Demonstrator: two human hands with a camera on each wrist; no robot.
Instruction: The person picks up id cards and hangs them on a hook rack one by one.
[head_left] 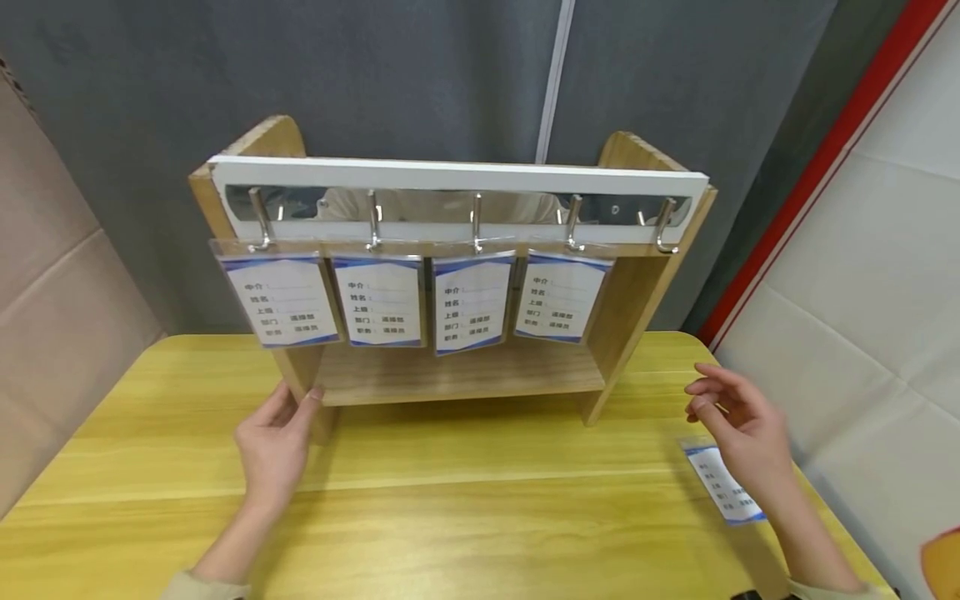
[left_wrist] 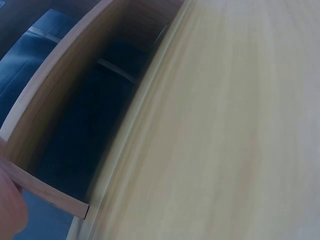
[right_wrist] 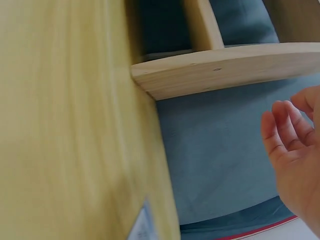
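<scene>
A wooden rack [head_left: 465, 375] stands on the table, with a white hook rail [head_left: 450, 175] along its upper front. My left hand [head_left: 273, 446] grips the lower part of its left side panel, thumb at the front by the shelf's end. Several clear-sleeved name badges [head_left: 378, 300] hang in a row below the metal hooks [head_left: 476, 221]; the rightmost hook [head_left: 666, 225] carries none. To the right of the rack, my right hand [head_left: 742, 425] is raised with loosely bent fingers and holds nothing. Another badge [head_left: 723, 483] lies on the table, partly hidden by that hand and forearm.
The yellow wood-grain table [head_left: 450, 517] reaches back to a grey curtain [head_left: 420, 83]. Pale padded walls [head_left: 862, 317] rise on both sides, the right one edged by a red strip [head_left: 817, 167]. A yellow-orange object [head_left: 941, 562] shows at the lower right edge.
</scene>
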